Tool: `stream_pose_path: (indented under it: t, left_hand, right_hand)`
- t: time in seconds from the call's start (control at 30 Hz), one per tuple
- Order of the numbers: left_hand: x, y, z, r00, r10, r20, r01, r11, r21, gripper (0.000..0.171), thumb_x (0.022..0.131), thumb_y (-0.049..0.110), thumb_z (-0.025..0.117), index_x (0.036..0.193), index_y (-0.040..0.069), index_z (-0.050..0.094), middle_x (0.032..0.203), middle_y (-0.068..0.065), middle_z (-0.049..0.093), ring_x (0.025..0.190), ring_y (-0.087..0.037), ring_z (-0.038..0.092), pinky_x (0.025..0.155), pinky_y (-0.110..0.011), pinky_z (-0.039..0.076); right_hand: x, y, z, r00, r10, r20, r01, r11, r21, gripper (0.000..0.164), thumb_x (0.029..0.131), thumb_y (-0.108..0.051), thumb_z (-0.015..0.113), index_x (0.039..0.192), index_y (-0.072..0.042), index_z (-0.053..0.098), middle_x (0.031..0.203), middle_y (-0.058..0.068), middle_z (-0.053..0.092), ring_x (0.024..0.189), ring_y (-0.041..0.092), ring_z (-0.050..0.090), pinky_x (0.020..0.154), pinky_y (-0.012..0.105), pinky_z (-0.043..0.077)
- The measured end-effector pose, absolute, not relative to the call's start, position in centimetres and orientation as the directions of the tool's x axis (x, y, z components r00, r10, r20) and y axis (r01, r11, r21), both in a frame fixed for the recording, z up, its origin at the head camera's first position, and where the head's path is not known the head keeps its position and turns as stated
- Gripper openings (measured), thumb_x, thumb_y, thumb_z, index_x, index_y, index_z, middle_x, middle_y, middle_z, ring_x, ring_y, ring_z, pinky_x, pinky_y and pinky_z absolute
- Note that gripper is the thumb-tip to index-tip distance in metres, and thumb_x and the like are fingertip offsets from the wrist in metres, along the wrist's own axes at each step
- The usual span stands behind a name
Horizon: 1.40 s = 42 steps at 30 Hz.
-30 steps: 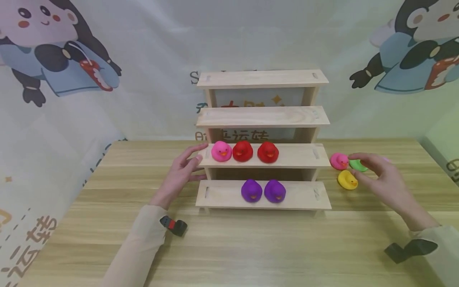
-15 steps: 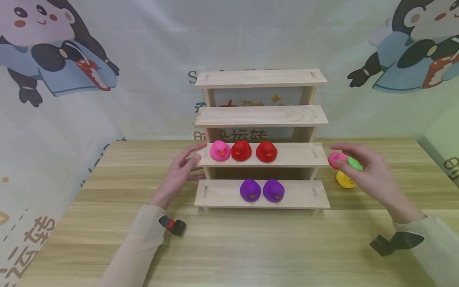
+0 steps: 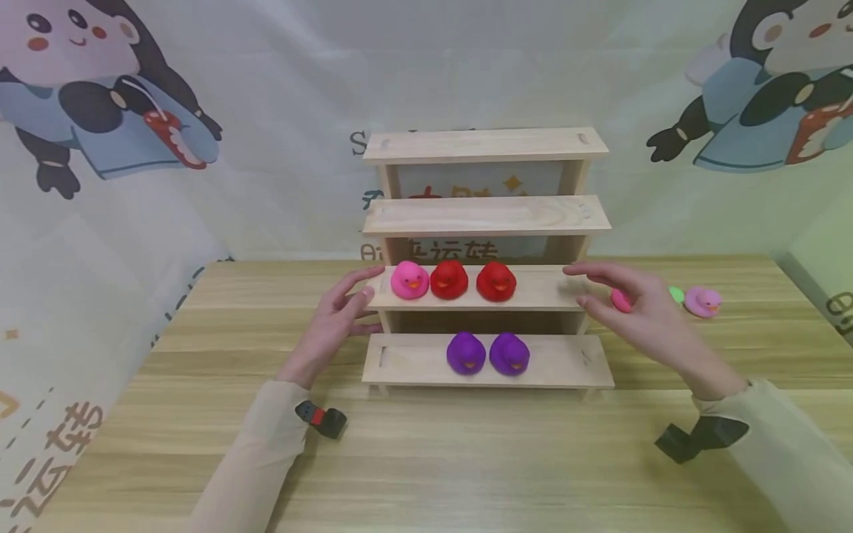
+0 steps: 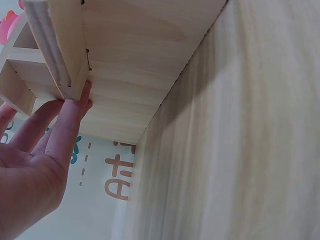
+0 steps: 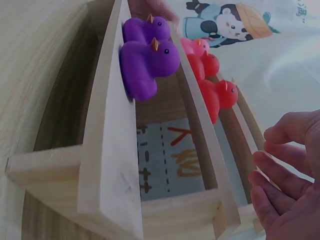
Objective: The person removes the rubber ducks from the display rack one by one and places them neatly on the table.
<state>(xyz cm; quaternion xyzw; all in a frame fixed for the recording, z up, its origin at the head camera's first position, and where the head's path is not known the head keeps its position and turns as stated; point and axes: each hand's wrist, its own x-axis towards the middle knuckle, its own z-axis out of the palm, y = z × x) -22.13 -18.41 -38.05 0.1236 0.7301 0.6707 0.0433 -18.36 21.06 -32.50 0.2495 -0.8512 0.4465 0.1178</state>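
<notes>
"Starting at the left, what do we pass first?"

"A cartoon figure printed on the pale cloth; then, over the wooden table, a beige sleeve with a black device at the wrist."

"And the left hand?"

"Fingers extended, their tips against the left end of the stepped wooden shelf; in the left wrist view we see them meet the wood."

"What sits there?"

"On the third board from the top we find a pink duck, then two red ducks. On the bottom board, two purple ducks sit side by side near the middle."

"Do the boards block our view?"

"Yes, of the lettering behind; we catch only scraps between tiers."

"And the right hand?"

"Empty, thumb and forefinger parted, at the third board's right end. Whether it touches the wood, we can't tell."

"Is it in our way?"

"It covers much of a pink toy and a green toy; just to their right we see a lilac duck plainly."
</notes>
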Motion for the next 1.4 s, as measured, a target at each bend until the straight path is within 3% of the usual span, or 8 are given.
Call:
stream_pose_path:
  t: [0.1,0.23,0.33,0.7,0.93,1.4]
  left_hand:
    - [-22.1,-18.4,-38.0,-0.966,0.237,0.105,0.124,0.069,0.990,0.042,0.103,0.022,0.046,0.144,0.011,0.044,0.147,-0.017,0.036,0.115,-0.043,0.055,0.081,-0.048,0.054]
    - [-22.1,-18.5,-38.0,-0.967,0.234,0.104,0.124,0.069,0.990,0.042,0.103,0.022,0.046,0.144,0.012,0.044,0.148,-0.016,0.036,0.115,-0.042,0.055,0.080,-0.047,0.055]
    - [-22.1,-18.6,-38.0,-0.966,0.235,0.103,0.122,0.068,0.990,0.043,0.103,0.023,0.046,0.144,0.012,0.044,0.146,-0.016,0.037,0.114,-0.042,0.056,0.080,-0.047,0.055]
    - [-22.3,-18.7,-38.2,-0.967,0.235,0.097,0.120,0.084,0.989,0.043,0.104,0.025,0.046,0.145,0.013,0.043,0.147,-0.017,0.037,0.114,-0.043,0.056,0.081,-0.047,0.054]
    - [-22.3,-18.6,-38.4,-0.969,0.230,0.092,0.112,0.077,0.991,0.042,0.104,0.024,0.045,0.145,0.013,0.043,0.146,-0.018,0.038,0.113,-0.044,0.056,0.081,-0.047,0.054]
    - [-22.2,-18.4,-38.3,-0.970,0.224,0.097,0.122,0.096,0.988,0.042,0.104,0.024,0.044,0.145,0.014,0.043,0.146,-0.018,0.037,0.112,-0.046,0.056,0.080,-0.047,0.055]
  right_hand:
    - [-18.6,20.3,-32.3,-0.830,-0.351,0.433,-0.556,0.479,-0.679,0.035,0.089,-0.001,0.067,0.123,-0.008,0.065,0.124,0.008,0.063,0.116,0.027,0.055,0.096,0.016,0.037]
    - [-18.9,19.2,-32.4,-0.813,-0.387,0.435,-0.580,0.470,-0.665,0.034,0.089,-0.001,0.066,0.123,-0.007,0.064,0.123,0.009,0.063,0.117,0.026,0.055,0.101,0.037,0.042]
    - [-19.1,18.3,-32.5,-0.798,-0.412,0.439,-0.599,0.466,-0.651,0.034,0.089,-0.002,0.067,0.122,-0.005,0.063,0.122,0.010,0.063,0.116,0.027,0.056,0.098,0.052,0.043]
    - [-20.6,15.1,-33.0,-0.762,-0.480,0.435,-0.625,0.366,-0.689,0.048,0.086,0.001,0.069,0.132,0.001,0.054,0.129,0.014,0.056,0.120,0.028,0.051,0.100,0.048,0.042]
    - [-21.0,13.9,-33.3,-0.760,-0.521,0.389,-0.618,0.392,-0.682,0.060,0.085,-0.003,0.072,0.139,0.000,0.046,0.134,0.016,0.050,0.121,0.029,0.052,0.102,0.040,0.042]
    - [-20.5,14.3,-33.7,-0.790,-0.422,0.445,-0.603,0.405,-0.687,0.036,0.089,0.000,0.065,0.125,-0.003,0.060,0.119,0.012,0.061,0.108,0.026,0.057,0.092,0.043,0.050]
